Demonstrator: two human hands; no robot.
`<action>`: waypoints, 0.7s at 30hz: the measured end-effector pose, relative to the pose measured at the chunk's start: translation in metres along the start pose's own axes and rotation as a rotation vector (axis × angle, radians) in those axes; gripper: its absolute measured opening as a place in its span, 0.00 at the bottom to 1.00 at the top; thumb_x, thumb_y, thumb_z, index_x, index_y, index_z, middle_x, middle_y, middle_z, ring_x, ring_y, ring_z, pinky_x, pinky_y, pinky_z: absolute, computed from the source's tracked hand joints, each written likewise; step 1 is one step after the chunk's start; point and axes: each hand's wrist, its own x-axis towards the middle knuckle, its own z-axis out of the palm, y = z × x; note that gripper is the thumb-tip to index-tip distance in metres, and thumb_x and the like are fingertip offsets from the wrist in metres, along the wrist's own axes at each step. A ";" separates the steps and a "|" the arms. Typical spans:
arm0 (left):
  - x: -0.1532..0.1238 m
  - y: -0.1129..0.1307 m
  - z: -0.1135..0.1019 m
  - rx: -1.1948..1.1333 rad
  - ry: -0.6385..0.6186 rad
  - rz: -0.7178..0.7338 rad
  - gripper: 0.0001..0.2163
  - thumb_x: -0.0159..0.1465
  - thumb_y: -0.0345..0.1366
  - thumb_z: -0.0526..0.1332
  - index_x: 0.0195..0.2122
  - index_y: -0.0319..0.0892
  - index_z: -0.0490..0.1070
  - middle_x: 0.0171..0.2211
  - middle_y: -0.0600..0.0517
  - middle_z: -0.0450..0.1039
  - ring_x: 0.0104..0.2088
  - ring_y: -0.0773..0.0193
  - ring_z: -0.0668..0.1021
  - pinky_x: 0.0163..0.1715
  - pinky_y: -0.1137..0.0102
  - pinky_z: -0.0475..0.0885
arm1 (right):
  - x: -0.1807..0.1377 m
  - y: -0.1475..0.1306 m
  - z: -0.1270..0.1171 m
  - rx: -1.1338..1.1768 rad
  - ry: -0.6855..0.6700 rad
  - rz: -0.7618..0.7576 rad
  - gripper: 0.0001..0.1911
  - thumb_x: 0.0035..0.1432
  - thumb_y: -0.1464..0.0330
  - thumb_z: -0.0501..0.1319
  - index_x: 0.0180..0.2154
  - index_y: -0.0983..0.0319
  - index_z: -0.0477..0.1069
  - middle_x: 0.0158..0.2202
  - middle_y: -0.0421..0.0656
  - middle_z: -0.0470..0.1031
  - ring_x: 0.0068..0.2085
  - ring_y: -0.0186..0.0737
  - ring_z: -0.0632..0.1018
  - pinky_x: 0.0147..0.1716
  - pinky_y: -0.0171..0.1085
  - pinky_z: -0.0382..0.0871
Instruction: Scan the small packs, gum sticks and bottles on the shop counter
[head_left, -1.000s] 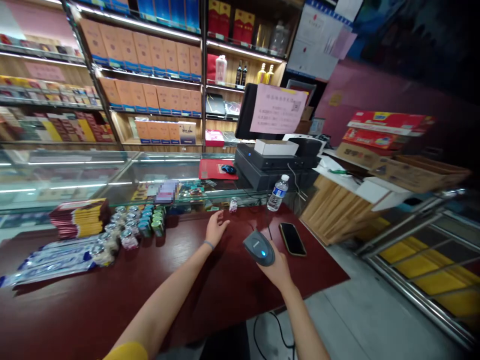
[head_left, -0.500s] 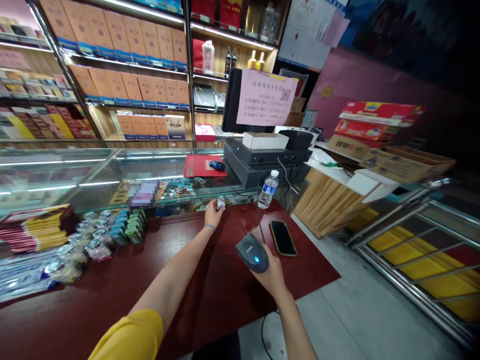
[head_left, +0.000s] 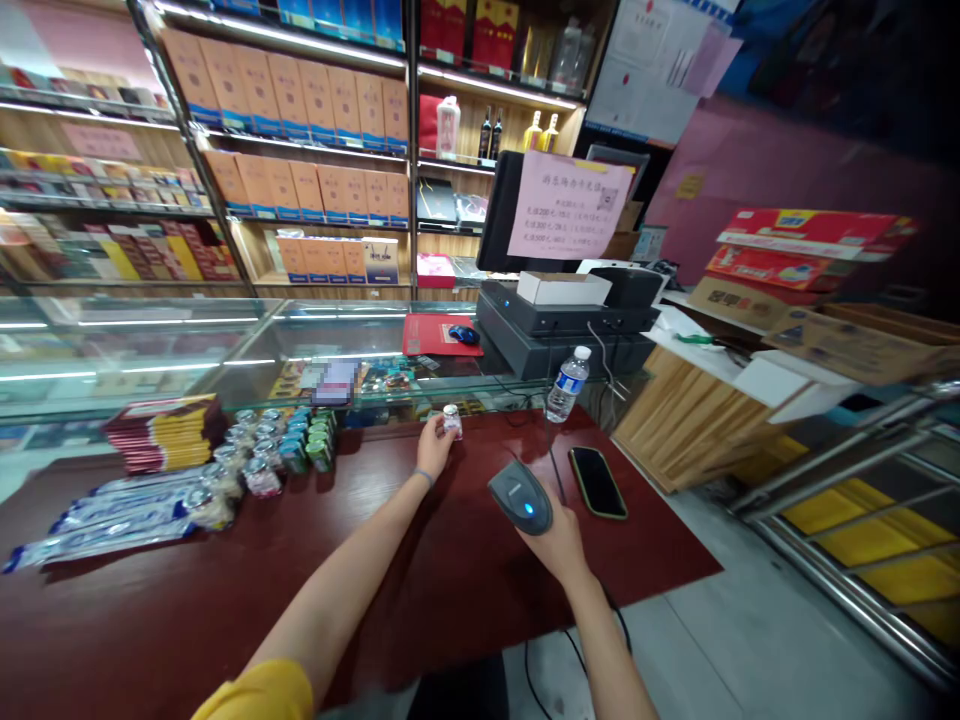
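My left hand [head_left: 436,450] is closed around a small jar [head_left: 452,422] with a pale lid, at the far side of the dark red tabletop [head_left: 420,590]. In my right hand [head_left: 561,540] is a grey barcode scanner [head_left: 523,498] with a blue light lit on top. The scanner is held above the table, its front end towards the upper left. A phone [head_left: 598,482] with a dark screen lies just right of it. Behind these stands an upright water bottle [head_left: 568,385] with a blue label.
On the left are rows of small lidded jars [head_left: 321,440], long blue-and-white packets [head_left: 127,515] and stacked maroon-and-yellow packs [head_left: 165,435]. A glass counter [head_left: 255,340] runs behind. A monitor [head_left: 499,215], a mouse [head_left: 463,335] and cartons [head_left: 817,230] are farther back.
The view has turned left, so everything sits farther right. My left hand and the jar have shifted slightly left and nearer against the bottle. The scanner is still in my right hand.
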 end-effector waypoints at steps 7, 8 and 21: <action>-0.057 0.050 -0.100 -0.025 -0.004 0.008 0.20 0.58 0.42 0.67 0.50 0.41 0.72 0.50 0.44 0.77 0.49 0.56 0.78 0.53 0.62 0.70 | 0.004 -0.036 0.040 0.011 0.040 -0.122 0.20 0.50 0.66 0.62 0.47 0.57 0.69 0.29 0.42 0.81 0.28 0.46 0.82 0.27 0.36 0.72; -0.065 0.058 -0.115 -0.017 0.002 -0.007 0.21 0.58 0.43 0.68 0.51 0.41 0.73 0.50 0.44 0.77 0.49 0.56 0.78 0.53 0.62 0.70 | 0.003 -0.042 0.047 0.019 0.046 -0.134 0.20 0.50 0.66 0.61 0.47 0.57 0.69 0.29 0.42 0.81 0.29 0.46 0.82 0.27 0.36 0.72; -0.132 0.116 -0.271 -0.509 0.134 -0.248 0.18 0.57 0.38 0.71 0.47 0.40 0.75 0.41 0.48 0.78 0.35 0.66 0.78 0.35 0.72 0.74 | -0.013 -0.109 0.135 0.076 0.044 -0.393 0.20 0.52 0.67 0.61 0.49 0.59 0.66 0.32 0.43 0.81 0.30 0.44 0.82 0.30 0.36 0.73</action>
